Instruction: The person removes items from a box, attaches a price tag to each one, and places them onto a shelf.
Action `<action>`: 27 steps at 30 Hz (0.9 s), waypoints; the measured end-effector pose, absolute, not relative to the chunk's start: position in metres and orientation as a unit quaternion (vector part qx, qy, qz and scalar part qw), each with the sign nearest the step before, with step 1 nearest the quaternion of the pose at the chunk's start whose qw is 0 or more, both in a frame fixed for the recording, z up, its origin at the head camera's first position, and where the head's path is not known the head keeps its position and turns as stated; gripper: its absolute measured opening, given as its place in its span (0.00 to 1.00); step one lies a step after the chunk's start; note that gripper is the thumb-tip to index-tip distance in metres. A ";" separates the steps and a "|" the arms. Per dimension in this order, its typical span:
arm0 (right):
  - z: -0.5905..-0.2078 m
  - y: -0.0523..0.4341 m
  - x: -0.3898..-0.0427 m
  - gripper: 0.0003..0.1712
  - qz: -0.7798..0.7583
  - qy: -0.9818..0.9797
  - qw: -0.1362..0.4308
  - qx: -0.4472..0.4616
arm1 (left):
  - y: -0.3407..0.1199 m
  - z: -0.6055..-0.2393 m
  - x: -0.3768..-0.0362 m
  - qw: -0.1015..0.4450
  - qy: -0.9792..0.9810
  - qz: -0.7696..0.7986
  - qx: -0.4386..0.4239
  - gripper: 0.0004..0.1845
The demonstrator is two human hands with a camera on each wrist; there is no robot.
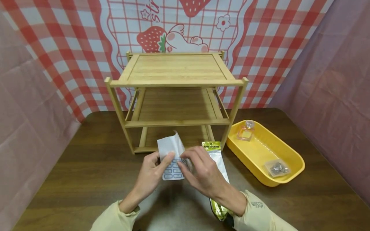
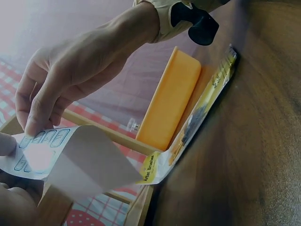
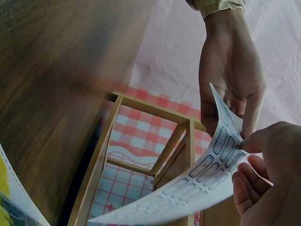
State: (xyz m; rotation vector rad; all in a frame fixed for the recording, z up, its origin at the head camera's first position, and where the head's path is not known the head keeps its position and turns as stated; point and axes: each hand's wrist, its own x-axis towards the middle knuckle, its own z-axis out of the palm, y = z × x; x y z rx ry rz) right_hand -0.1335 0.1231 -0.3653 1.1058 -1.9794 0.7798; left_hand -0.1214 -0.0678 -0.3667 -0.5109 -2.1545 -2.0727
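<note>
A white sheet of sticker labels [image 1: 172, 175] with rows of blue-outlined boxes is held up in front of the shelf, its top part bent back. My left hand [image 1: 151, 175] grips its left side, thumb on the printed face. From the other side my right hand [image 1: 204, 170] pinches at the labels with thumb and index finger. The right wrist view shows those fingertips right at one box near the end of the curved sheet [image 3: 188, 195]. Under my right forearm lies a packet of artist brushes [image 1: 218, 162], partly hidden by the arm.
Behind the hands stands a three-tier wooden shelf [image 1: 176, 69]. At the right, a yellow basin [image 1: 248, 162] contains a perfume bottle [image 1: 245, 132] and a small clear bag of metal pieces [image 1: 277, 168]. All of it stands on a dark wooden table [image 1: 72, 179].
</note>
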 end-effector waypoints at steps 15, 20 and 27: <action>-0.364 0.121 -0.133 0.12 0.360 -0.780 0.317 0.403 | -0.069 -0.368 -0.121 0.057 -0.708 -0.683 -0.169 0.11; -0.365 0.120 -0.132 0.11 0.360 -0.786 0.313 0.393 | -0.069 -0.368 -0.121 0.060 -0.711 -0.682 -0.161 0.11; -0.367 0.118 -0.132 0.11 0.351 -0.783 0.313 0.407 | -0.071 -0.369 -0.124 0.048 -0.715 -0.683 -0.140 0.10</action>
